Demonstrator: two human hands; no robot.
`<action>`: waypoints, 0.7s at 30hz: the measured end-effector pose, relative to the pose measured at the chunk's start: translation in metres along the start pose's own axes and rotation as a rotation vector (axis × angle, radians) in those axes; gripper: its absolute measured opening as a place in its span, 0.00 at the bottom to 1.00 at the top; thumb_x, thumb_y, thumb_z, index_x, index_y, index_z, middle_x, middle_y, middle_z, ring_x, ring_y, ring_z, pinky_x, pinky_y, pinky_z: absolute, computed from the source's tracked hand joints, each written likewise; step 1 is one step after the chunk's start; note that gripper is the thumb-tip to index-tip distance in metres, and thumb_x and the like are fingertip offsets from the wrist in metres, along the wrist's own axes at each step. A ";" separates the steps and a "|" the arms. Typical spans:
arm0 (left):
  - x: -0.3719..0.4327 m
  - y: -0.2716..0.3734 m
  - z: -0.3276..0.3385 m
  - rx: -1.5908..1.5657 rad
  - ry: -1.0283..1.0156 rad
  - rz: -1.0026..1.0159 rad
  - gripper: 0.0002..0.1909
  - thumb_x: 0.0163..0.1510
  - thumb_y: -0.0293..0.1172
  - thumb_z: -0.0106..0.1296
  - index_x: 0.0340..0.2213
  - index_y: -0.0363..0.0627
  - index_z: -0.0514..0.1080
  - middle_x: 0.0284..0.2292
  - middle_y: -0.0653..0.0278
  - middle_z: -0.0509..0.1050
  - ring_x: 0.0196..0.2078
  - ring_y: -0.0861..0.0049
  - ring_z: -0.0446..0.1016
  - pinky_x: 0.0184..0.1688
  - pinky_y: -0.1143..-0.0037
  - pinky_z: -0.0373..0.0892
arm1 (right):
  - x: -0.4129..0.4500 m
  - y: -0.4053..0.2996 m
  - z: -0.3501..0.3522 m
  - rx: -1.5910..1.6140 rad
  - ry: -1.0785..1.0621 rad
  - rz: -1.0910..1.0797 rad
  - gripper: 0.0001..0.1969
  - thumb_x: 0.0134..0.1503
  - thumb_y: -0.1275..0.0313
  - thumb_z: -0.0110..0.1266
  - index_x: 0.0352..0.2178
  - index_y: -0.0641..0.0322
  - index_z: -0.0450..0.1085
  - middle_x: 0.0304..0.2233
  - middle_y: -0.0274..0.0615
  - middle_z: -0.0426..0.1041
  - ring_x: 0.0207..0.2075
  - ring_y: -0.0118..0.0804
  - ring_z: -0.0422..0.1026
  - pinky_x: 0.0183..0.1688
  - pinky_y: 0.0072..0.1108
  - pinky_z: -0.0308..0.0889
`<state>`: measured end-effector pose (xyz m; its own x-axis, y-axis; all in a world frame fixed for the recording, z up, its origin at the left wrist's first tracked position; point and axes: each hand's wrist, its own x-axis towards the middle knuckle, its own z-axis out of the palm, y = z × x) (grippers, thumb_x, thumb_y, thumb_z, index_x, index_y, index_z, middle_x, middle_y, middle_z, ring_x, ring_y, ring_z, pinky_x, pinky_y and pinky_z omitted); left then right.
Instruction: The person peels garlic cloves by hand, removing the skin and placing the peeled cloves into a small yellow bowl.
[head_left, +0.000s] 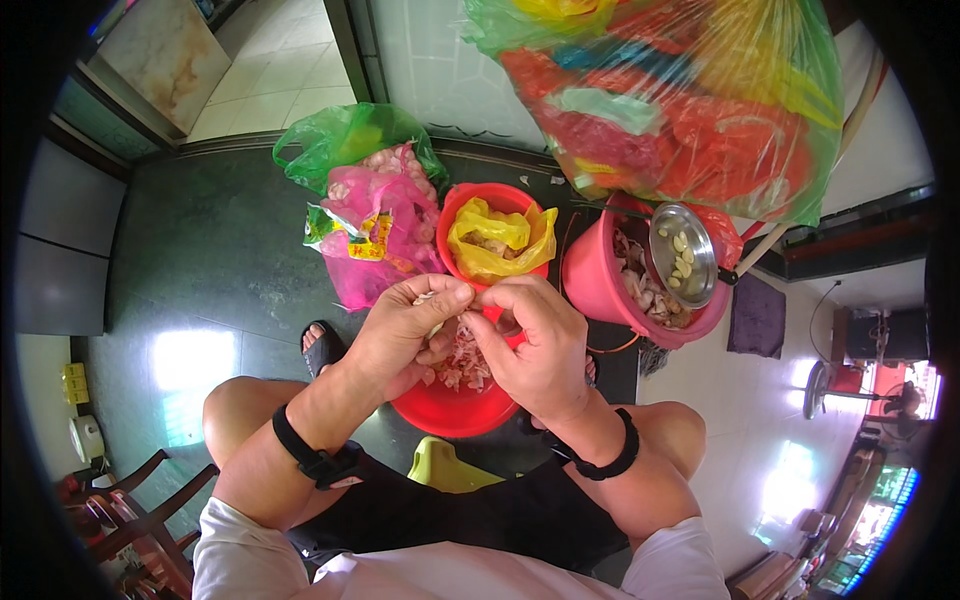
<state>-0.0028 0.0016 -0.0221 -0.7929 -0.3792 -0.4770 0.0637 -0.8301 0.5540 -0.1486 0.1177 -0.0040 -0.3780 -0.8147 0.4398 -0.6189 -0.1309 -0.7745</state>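
My left hand (397, 322) curls around pale garlic (426, 300), partly hidden by the fingers. Its thumb and forefinger meet the fingertips of my right hand (536, 349). The right thumb and forefinger pinch together there; whatever lies between them is too small to make out. Below both hands sits a red plastic basin (454, 420) with pinkish garlic pieces and skins (466, 369) in it. Peeled garlic cloves (681, 261) lie in a metal pan (701, 281), which rests tilted on a pink bucket (589, 262) containing garlic skins (637, 289).
Beyond the basin stands a red tub (450, 210) with a yellow plastic bag (486, 259) inside. A pink mesh bag of garlic (394, 232) lies left of it, against a green bag (319, 146). A large bag of colored plastic (675, 157) looms above the pink bucket. A yellow-green stool (442, 469) shows between my legs.
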 end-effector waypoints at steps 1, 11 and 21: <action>0.000 0.000 0.000 0.000 0.000 0.001 0.08 0.62 0.35 0.61 0.37 0.44 0.76 0.22 0.72 0.73 0.17 0.89 0.63 0.18 0.84 0.54 | 0.000 0.001 0.000 0.005 -0.003 0.009 0.10 0.53 0.78 0.67 0.36 0.63 0.75 0.32 0.41 0.76 0.24 0.36 0.77 0.27 0.24 0.72; -0.002 0.003 0.009 0.257 0.128 0.049 0.08 0.60 0.32 0.64 0.38 0.43 0.78 0.24 0.75 0.74 0.19 0.93 0.63 0.18 0.85 0.54 | -0.001 0.005 -0.004 0.055 -0.028 0.136 0.05 0.54 0.81 0.63 0.30 0.64 0.72 0.26 0.40 0.74 0.21 0.32 0.74 0.25 0.21 0.70; 0.001 0.006 0.007 0.311 0.281 0.069 0.10 0.62 0.37 0.62 0.39 0.44 0.77 0.28 0.71 0.77 0.19 0.91 0.63 0.20 0.85 0.56 | -0.004 0.024 -0.020 -0.097 -0.207 0.342 0.03 0.52 0.76 0.62 0.29 0.62 0.75 0.26 0.45 0.79 0.26 0.46 0.78 0.32 0.31 0.73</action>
<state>-0.0074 -0.0009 -0.0147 -0.5943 -0.5620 -0.5753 -0.1094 -0.6522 0.7501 -0.1752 0.1291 -0.0154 -0.4331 -0.8996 0.0563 -0.5473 0.2128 -0.8094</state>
